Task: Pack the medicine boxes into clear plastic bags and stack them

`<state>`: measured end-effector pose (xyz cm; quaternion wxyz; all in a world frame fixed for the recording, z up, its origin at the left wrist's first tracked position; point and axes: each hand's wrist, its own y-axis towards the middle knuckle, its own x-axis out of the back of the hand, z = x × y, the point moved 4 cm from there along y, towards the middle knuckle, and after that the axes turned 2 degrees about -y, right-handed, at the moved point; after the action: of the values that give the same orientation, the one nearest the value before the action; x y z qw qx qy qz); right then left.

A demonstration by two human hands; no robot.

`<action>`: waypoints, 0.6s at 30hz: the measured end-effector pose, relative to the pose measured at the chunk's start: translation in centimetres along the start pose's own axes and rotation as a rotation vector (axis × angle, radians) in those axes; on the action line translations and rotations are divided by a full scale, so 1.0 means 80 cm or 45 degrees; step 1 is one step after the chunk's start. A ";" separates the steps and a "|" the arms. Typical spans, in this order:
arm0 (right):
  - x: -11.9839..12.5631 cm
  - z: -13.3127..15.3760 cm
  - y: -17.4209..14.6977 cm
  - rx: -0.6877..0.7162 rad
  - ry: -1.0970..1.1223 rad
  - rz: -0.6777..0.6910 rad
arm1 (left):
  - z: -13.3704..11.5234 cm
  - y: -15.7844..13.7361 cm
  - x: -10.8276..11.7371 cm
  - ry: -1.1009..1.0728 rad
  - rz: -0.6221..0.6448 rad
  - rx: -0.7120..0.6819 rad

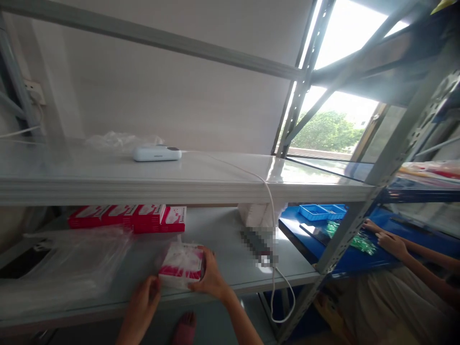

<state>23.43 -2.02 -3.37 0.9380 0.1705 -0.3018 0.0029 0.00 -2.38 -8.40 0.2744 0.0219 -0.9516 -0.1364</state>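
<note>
A small red-and-white box [180,265] rests on the lower shelf, with clear plastic film or a bag around it. My right hand [211,275] grips its right side, thumb at the front and fingers behind. At the box's left front corner is my left hand [145,293], its fingers curled in a pinch; whatever lies between them is hidden. Behind the box, several similar red-and-white boxes [147,218] stand in a row. A pile of clear plastic bags [82,263] lies left of my hands.
An upper shelf [215,179] overhangs the work, carrying a white device [157,153]. Its cable [272,206] hangs past the front edge near a blurred-out object [257,244]. Right of the metal post [336,239], another person's hands [390,242] rest at a blue table [413,235].
</note>
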 end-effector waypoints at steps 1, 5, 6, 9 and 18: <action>-0.002 -0.003 -0.002 -0.052 -0.069 -0.129 | -0.010 0.006 -0.016 0.021 0.016 -0.012; 0.001 -0.026 0.001 -0.351 -0.313 -0.682 | -0.062 0.050 -0.093 0.174 0.196 -0.133; 0.003 -0.034 0.006 -0.432 -0.357 -0.798 | -0.074 0.062 -0.113 0.213 0.250 -0.167; 0.015 -0.060 0.028 -0.585 -0.453 -1.039 | -0.103 0.100 -0.165 0.302 0.345 -0.245; 0.050 -0.150 0.108 -0.528 -0.371 -1.348 | -0.127 0.208 -0.254 0.302 0.459 -0.338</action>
<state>32.55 9.58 -7.49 0.7744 0.1095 -0.2956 -0.5485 23.18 13.44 -6.10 0.4044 -0.1686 -0.8751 -0.2056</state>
